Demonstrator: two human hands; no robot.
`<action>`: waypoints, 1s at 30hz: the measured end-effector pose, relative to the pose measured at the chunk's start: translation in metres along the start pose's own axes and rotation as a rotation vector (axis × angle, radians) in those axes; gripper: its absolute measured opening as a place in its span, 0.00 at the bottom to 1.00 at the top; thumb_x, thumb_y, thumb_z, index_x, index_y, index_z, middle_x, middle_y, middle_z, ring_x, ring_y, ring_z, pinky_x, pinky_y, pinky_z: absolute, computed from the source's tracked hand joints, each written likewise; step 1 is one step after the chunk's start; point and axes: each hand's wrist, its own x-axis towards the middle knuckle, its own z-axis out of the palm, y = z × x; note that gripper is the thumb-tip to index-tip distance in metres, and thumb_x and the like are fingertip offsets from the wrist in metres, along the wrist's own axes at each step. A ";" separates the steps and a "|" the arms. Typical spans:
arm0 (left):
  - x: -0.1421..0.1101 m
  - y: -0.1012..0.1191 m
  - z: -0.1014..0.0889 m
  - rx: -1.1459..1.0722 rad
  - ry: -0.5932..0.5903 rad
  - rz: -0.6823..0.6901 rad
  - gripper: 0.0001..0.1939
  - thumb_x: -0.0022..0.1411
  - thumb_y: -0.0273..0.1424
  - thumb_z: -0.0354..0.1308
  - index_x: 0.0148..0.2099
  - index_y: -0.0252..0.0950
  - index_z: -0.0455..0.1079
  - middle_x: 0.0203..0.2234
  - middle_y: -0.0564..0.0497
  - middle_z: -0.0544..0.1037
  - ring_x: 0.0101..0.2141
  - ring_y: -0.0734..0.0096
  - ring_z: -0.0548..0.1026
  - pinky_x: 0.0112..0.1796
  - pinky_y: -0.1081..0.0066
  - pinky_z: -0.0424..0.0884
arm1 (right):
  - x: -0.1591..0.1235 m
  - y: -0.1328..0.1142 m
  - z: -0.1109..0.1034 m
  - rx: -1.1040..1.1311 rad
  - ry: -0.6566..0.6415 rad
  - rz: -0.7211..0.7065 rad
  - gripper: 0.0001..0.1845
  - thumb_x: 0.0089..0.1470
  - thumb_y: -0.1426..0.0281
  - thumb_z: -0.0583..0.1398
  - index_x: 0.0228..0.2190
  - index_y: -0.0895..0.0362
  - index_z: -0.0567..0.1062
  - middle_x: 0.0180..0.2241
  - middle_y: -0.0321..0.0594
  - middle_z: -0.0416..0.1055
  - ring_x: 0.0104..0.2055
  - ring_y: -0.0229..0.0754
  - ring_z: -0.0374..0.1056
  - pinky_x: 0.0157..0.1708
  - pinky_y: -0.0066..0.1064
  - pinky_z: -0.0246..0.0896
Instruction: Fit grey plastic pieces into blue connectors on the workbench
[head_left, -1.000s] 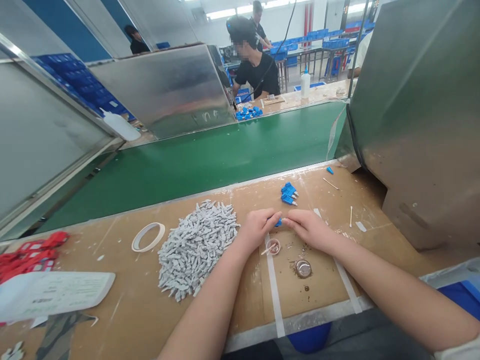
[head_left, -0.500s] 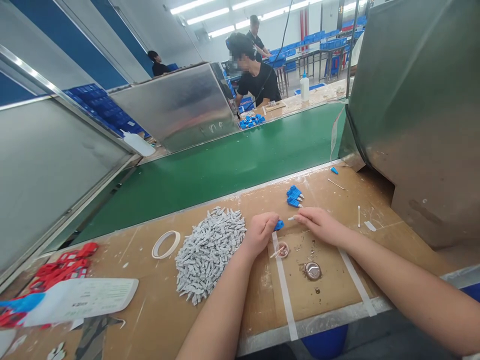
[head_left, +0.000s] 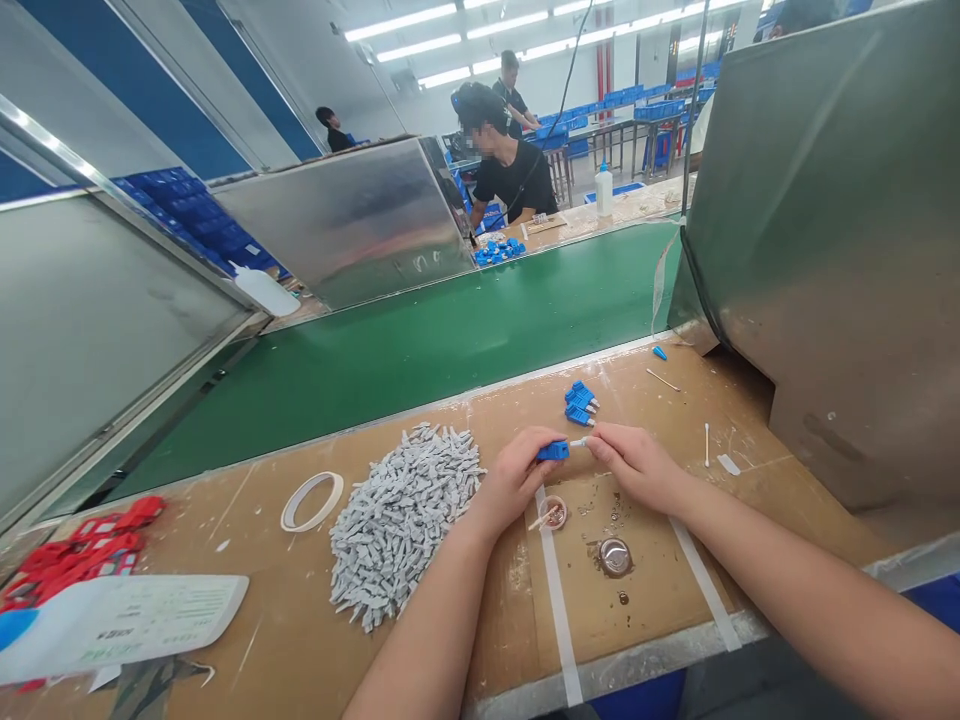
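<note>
Between the fingers of my left hand (head_left: 517, 468) is a small blue plastic piece (head_left: 553, 451). My right hand (head_left: 628, 462) pinches a small grey piece (head_left: 577, 442) whose tip points left at the blue one; the two meet or nearly meet, I cannot tell which. Just beyond my hands lie several blue pieces with grey ends (head_left: 580, 402). To the left of my left hand spreads a big pile of small grey pieces (head_left: 405, 520). Nearer to me stand a small round dish (head_left: 553, 513) with a stick in it and a round, shiny brownish container (head_left: 615, 557).
A tape roll (head_left: 312, 502), red pieces (head_left: 90, 545) and a white printed bottle (head_left: 142, 620) lie at left. Cotton swabs (head_left: 706, 446) lie at right. Behind runs a green conveyor belt (head_left: 420, 345); a metal panel (head_left: 840, 260) rises at right. A co-worker (head_left: 517, 170) sits across.
My hands have come closer together, bringing the grey piece up to the blue one. More of the blue piece shows now. The view has shifted slightly.
</note>
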 end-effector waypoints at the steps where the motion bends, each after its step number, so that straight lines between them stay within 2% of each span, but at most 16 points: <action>1: 0.000 -0.001 0.000 0.003 0.010 0.029 0.12 0.72 0.33 0.54 0.55 0.40 0.71 0.49 0.43 0.77 0.50 0.60 0.75 0.53 0.61 0.71 | 0.000 0.000 0.000 -0.026 -0.003 -0.012 0.24 0.74 0.55 0.45 0.29 0.54 0.62 0.26 0.35 0.63 0.29 0.41 0.59 0.31 0.32 0.48; 5: 0.001 -0.003 0.000 0.033 0.064 0.065 0.13 0.71 0.31 0.56 0.55 0.41 0.73 0.47 0.43 0.78 0.49 0.59 0.76 0.51 0.59 0.72 | -0.001 -0.003 -0.002 -0.103 -0.024 -0.051 0.23 0.74 0.57 0.45 0.28 0.54 0.62 0.26 0.34 0.63 0.28 0.40 0.58 0.30 0.31 0.46; 9: 0.001 -0.002 0.001 0.026 0.058 0.043 0.13 0.70 0.32 0.57 0.55 0.41 0.74 0.47 0.44 0.78 0.49 0.60 0.76 0.51 0.59 0.72 | -0.002 -0.003 -0.002 -0.129 -0.016 -0.051 0.23 0.74 0.57 0.46 0.29 0.54 0.64 0.26 0.35 0.65 0.27 0.40 0.59 0.30 0.31 0.46; 12: 0.000 -0.003 0.004 -0.096 0.051 -0.062 0.13 0.68 0.35 0.60 0.54 0.41 0.73 0.46 0.44 0.79 0.48 0.59 0.76 0.50 0.61 0.72 | -0.001 -0.001 -0.002 -0.125 0.019 -0.056 0.24 0.75 0.57 0.45 0.30 0.54 0.66 0.27 0.36 0.66 0.28 0.40 0.60 0.30 0.31 0.47; 15: -0.001 -0.004 0.007 -0.362 0.105 -0.237 0.18 0.68 0.44 0.59 0.54 0.39 0.68 0.42 0.45 0.78 0.42 0.63 0.77 0.43 0.66 0.73 | -0.001 0.003 -0.004 -0.122 0.080 -0.097 0.24 0.75 0.56 0.46 0.33 0.54 0.70 0.29 0.37 0.69 0.30 0.40 0.63 0.31 0.30 0.49; 17: 0.000 -0.003 0.008 -0.543 0.134 -0.344 0.21 0.69 0.49 0.55 0.52 0.39 0.66 0.34 0.49 0.75 0.32 0.70 0.73 0.33 0.72 0.70 | 0.000 0.005 -0.005 -0.161 0.103 -0.132 0.24 0.76 0.56 0.46 0.34 0.54 0.72 0.30 0.38 0.70 0.30 0.40 0.64 0.31 0.30 0.50; 20: 0.001 -0.001 0.009 -0.703 0.129 -0.450 0.22 0.69 0.53 0.51 0.44 0.38 0.65 0.23 0.58 0.63 0.21 0.79 0.58 0.22 0.78 0.53 | 0.000 0.005 -0.005 -0.258 0.109 -0.179 0.25 0.76 0.57 0.45 0.35 0.55 0.73 0.29 0.38 0.71 0.29 0.40 0.65 0.30 0.31 0.49; 22: 0.002 -0.001 0.010 -0.747 0.122 -0.488 0.22 0.69 0.53 0.50 0.40 0.38 0.63 0.20 0.60 0.56 0.19 0.80 0.52 0.21 0.79 0.47 | -0.001 0.003 -0.003 -0.309 0.099 -0.212 0.25 0.76 0.58 0.45 0.36 0.55 0.74 0.30 0.39 0.73 0.29 0.40 0.66 0.30 0.31 0.48; 24: 0.002 -0.003 0.013 -0.781 0.105 -0.529 0.22 0.69 0.52 0.50 0.37 0.38 0.61 0.19 0.62 0.53 0.18 0.80 0.49 0.20 0.79 0.45 | -0.002 0.001 -0.001 -0.351 0.083 -0.243 0.25 0.76 0.58 0.45 0.36 0.55 0.74 0.30 0.39 0.74 0.29 0.39 0.66 0.29 0.32 0.46; 30: 0.003 -0.005 0.019 -0.824 0.034 -0.618 0.22 0.68 0.53 0.50 0.36 0.39 0.59 0.18 0.63 0.51 0.18 0.81 0.46 0.20 0.80 0.45 | -0.003 -0.004 0.003 -0.419 0.052 -0.278 0.27 0.77 0.59 0.44 0.32 0.56 0.73 0.29 0.38 0.74 0.28 0.38 0.66 0.27 0.33 0.41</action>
